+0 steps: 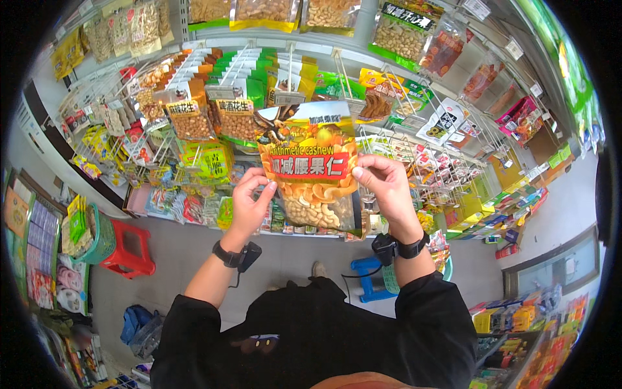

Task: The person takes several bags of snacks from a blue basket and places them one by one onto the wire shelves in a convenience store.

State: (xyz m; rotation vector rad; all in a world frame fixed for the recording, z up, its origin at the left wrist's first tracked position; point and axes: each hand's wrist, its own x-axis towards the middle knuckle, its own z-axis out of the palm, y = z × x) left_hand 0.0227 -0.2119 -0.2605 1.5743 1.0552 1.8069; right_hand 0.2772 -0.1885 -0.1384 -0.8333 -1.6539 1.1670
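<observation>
A bag of cashews [311, 194] with a printed front and a see-through lower part is held upright before me. My left hand [252, 199] pinches its left edge between thumb and fingers. On the opposite edge, my right hand [384, 182] grips it the same way. Behind the bag, packs of peanuts [235, 121] hang in rows on metal hooks, with more peanut packs [187, 119] to their left. Yellow and green snack packs [381, 95] hang to the right of the bag's top.
A red plastic stool [129, 248] with a green basket [101, 238] is at the left. A blue stool [367, 279] and another green basket [390, 279] stand at the right. A blue bag [136, 321] lies on the floor. Shelf hooks jut out ahead.
</observation>
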